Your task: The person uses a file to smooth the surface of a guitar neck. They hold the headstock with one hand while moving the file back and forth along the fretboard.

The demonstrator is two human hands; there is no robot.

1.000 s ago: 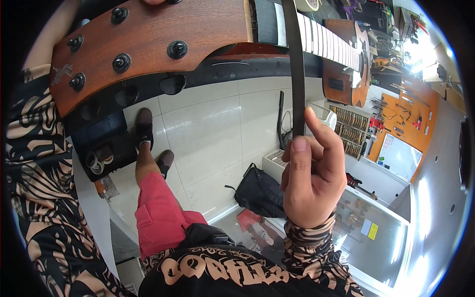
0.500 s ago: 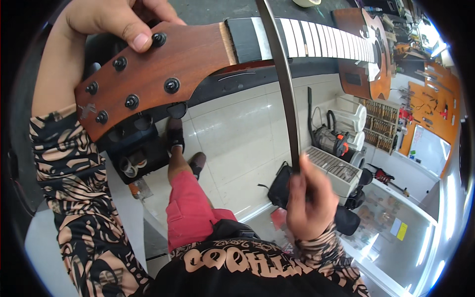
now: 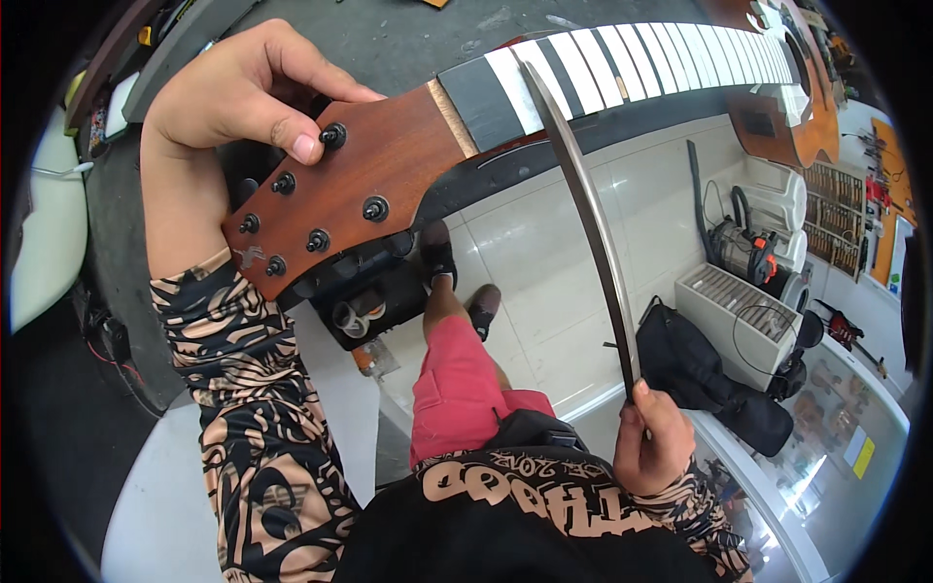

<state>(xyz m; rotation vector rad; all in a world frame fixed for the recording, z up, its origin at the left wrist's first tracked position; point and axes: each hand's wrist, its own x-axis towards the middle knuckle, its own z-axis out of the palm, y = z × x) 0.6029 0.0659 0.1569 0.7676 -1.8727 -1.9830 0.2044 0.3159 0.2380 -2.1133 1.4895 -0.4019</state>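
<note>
An acoustic guitar (image 3: 788, 136) lies with its neck crossing the top of the view, its brown headstock (image 3: 351, 187) toward me on the left. Black tuning posts stand on the headstock. White strips, apparently tape, cover the fretboard (image 3: 645, 62) between the frets; its end by the nut slot is dark and bare. My left hand (image 3: 255, 98) grips the headstock's far edge, thumb on top by a post, fingers hidden behind. My right hand (image 3: 657, 439) is closed round the near end of a long, thin file (image 3: 591, 216). The file's far tip rests at the first white strips.
Beneath the neck is a dark workbench (image 3: 408, 44). On the tiled floor stand a vacuum cleaner (image 3: 743, 243), a white slatted box (image 3: 739, 316) and a black bag (image 3: 685, 364). A glass display case (image 3: 836, 437) is at the right. A white seat (image 3: 155, 515) is at lower left.
The file has drawn back toward me, its far tip now showing on the fretboard. My right hand has come lower. The whole view has shifted, so guitar and hands appear further right.
</note>
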